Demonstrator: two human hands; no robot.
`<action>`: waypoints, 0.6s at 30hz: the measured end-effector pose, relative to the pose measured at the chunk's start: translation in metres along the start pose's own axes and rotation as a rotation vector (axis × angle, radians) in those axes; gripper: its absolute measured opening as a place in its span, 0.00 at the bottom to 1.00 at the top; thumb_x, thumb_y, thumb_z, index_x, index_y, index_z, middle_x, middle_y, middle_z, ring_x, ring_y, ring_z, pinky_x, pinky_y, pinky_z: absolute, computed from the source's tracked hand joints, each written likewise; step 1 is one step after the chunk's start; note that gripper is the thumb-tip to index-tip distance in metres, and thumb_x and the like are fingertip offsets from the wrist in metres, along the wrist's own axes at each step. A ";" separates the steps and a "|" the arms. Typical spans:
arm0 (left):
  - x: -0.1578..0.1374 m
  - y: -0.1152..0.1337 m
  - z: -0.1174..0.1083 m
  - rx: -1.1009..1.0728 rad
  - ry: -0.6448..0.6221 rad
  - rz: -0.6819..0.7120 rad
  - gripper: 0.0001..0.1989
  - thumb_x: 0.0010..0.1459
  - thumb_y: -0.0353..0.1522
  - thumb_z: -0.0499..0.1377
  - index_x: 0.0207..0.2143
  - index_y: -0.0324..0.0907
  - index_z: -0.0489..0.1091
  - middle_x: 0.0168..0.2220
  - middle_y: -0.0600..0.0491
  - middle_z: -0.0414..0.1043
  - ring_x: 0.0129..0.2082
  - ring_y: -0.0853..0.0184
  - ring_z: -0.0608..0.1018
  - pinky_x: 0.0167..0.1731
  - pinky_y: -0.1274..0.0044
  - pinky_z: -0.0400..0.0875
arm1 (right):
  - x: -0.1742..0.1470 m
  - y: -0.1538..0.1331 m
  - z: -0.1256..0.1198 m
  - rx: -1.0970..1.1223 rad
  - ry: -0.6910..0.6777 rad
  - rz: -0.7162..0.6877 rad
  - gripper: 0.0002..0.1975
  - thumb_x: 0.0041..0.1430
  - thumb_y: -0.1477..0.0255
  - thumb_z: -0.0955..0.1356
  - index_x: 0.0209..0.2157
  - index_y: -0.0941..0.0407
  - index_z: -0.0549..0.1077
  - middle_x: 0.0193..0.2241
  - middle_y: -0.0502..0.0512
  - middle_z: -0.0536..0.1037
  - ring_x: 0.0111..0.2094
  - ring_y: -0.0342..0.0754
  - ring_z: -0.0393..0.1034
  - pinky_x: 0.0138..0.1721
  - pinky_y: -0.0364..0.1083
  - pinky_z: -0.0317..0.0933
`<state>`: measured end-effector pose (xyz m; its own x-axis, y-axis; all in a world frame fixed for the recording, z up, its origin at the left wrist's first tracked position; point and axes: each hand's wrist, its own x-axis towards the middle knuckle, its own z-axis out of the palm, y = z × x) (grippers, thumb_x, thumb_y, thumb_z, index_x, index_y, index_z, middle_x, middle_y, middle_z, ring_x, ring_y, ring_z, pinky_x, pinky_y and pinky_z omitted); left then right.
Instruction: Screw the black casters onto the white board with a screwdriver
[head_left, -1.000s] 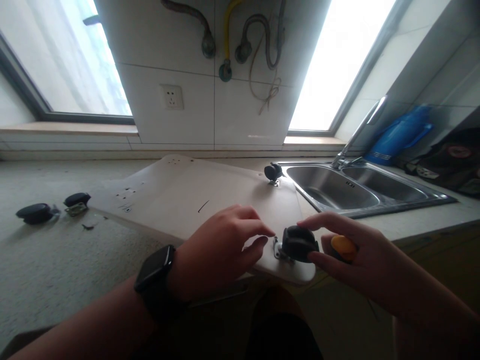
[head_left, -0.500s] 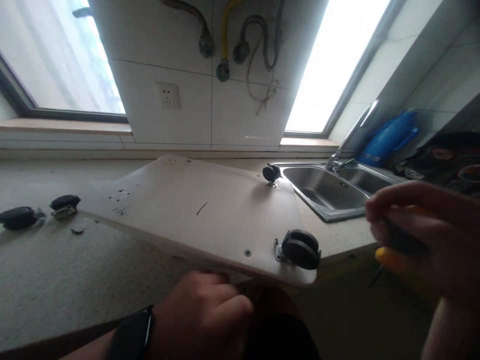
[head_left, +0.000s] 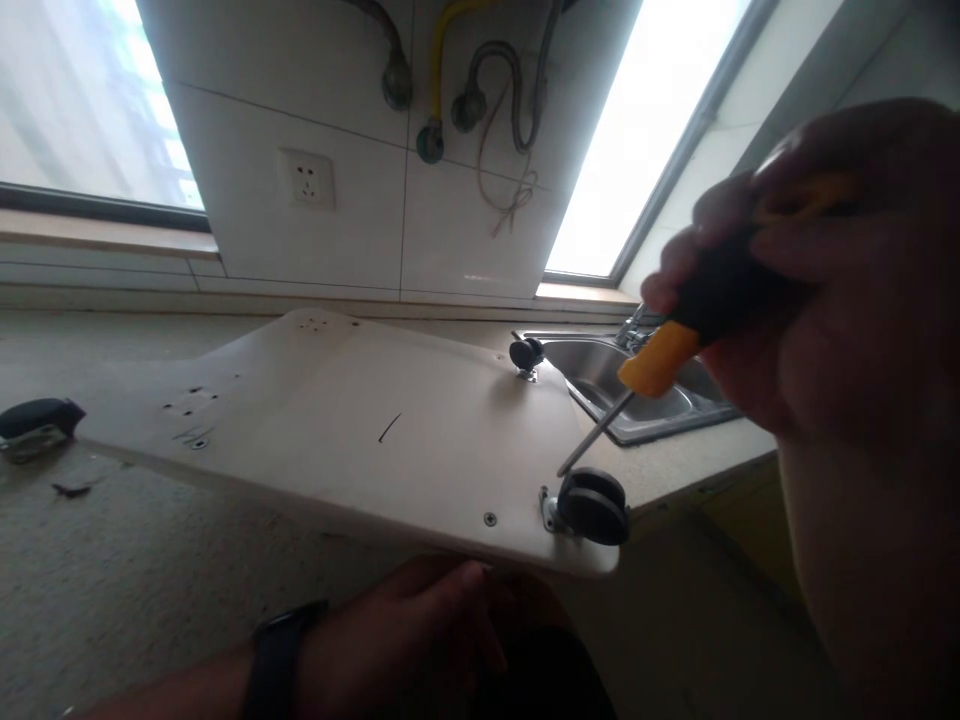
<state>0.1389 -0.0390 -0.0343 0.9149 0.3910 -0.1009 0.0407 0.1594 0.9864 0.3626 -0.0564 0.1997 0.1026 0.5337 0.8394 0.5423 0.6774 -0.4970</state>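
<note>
Yellow-and-black-handled screwdriver (head_left: 660,360), clenched in the right hand (head_left: 840,300) at two o'clock, handle partly covered by fingers. Tip near a black twin-wheel caster (head_left: 594,506), four o'clock on the white rounded-corner board (head_left: 337,400); contact unclear. Left hand (head_left: 431,620), six o'clock, dim by the near edge; grip cannot be told.

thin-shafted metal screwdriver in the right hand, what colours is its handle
The screwdriver handle is black and yellow-orange, seen best in the head view.
</note>
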 end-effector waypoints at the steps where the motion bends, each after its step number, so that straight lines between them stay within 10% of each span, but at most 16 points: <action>1: -0.004 -0.002 -0.001 0.116 0.025 0.115 0.29 0.73 0.50 0.41 0.50 0.40 0.72 0.36 0.46 0.81 0.32 0.65 0.81 0.32 0.75 0.76 | -0.002 -0.003 0.012 0.030 -0.009 0.014 0.11 0.48 0.82 0.66 0.30 0.50 0.69 0.25 0.47 0.69 0.25 0.49 0.69 0.26 0.51 0.65; 5: -0.018 0.010 -0.011 1.048 0.142 0.753 0.14 0.71 0.38 0.54 0.33 0.43 0.72 0.26 0.55 0.75 0.24 0.69 0.74 0.25 0.77 0.70 | -0.005 -0.004 0.028 0.080 -0.014 0.065 0.15 0.45 0.86 0.63 0.30 0.51 0.70 0.23 0.46 0.71 0.24 0.48 0.70 0.23 0.49 0.63; 9: -0.023 0.031 -0.029 1.602 0.279 1.245 0.03 0.66 0.30 0.62 0.40 0.44 0.77 0.36 0.55 0.78 0.35 0.68 0.75 0.41 0.72 0.74 | -0.005 -0.001 0.028 0.080 -0.076 0.102 0.14 0.49 0.86 0.64 0.29 0.51 0.70 0.23 0.46 0.71 0.24 0.48 0.70 0.24 0.49 0.63; 18: -0.018 0.023 -0.055 1.778 0.466 1.216 0.17 0.68 0.31 0.61 0.57 0.52 0.74 0.56 0.58 0.78 0.56 0.68 0.74 0.65 0.71 0.63 | -0.008 0.007 0.032 0.178 -0.170 0.175 0.14 0.51 0.86 0.63 0.31 0.51 0.70 0.24 0.44 0.72 0.24 0.46 0.70 0.27 0.47 0.63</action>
<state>0.1015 0.0081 -0.0166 0.6517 -0.2003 0.7315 0.1557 -0.9086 -0.3875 0.3389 -0.0398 0.1827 0.0324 0.7170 0.6964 0.3725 0.6379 -0.6741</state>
